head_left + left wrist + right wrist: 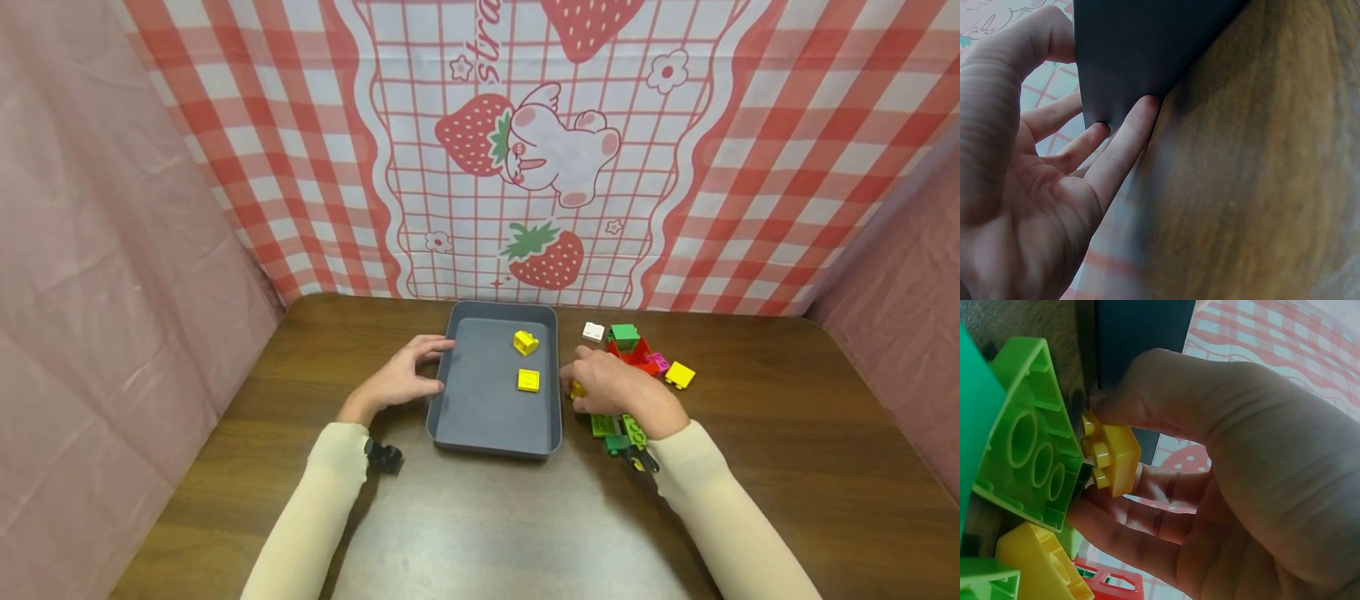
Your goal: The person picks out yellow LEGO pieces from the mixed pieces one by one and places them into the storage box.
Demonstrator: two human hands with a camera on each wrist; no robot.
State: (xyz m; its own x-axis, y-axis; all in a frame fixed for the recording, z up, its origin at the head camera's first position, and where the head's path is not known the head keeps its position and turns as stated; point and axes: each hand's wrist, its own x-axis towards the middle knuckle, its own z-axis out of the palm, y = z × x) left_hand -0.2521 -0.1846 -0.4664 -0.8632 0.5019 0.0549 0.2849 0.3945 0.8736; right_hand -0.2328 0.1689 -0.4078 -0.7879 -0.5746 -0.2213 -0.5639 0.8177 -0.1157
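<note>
A dark grey rectangular tray (480, 408) lies on the table; in it are a yellow block with sloped sides (524, 342) and a flat square yellow brick (528, 381). Against the tray's left wall rest the fingertips of my left hand (397, 377), fingers extended and the palm off the tray. Just outside the right wall, my right hand (615, 383) pinches a small yellow toy brick (1121, 456) between thumb and fingers, its studs showing in the right wrist view. Beside that hand is a light green brick (1029, 440), its hollow underside showing.
Right of the tray lie a white brick (593, 332), a green brick (624, 336), a red piece (636, 356), a pink brick (659, 362) and a yellow brick (680, 375). More green pieces (602, 426) sit below the right hand. A checked strawberry cloth (322, 167) hangs behind the table.
</note>
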